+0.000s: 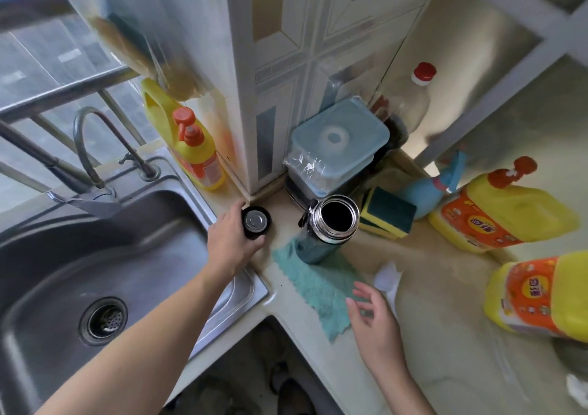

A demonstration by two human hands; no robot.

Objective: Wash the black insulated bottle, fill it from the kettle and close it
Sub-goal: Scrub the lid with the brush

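L hand [230,239] grips lid [254,222] by sink [187,183] edge.

Left hand [234,242] and right hand [374,319] are bare (forearms too, slender).

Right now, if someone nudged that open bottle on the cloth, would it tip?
Probably tippy: the black insulated bottle is tall, narrow and stands on a soft teal cloth. Its steel neck suggests a stiff, likely slippery body.
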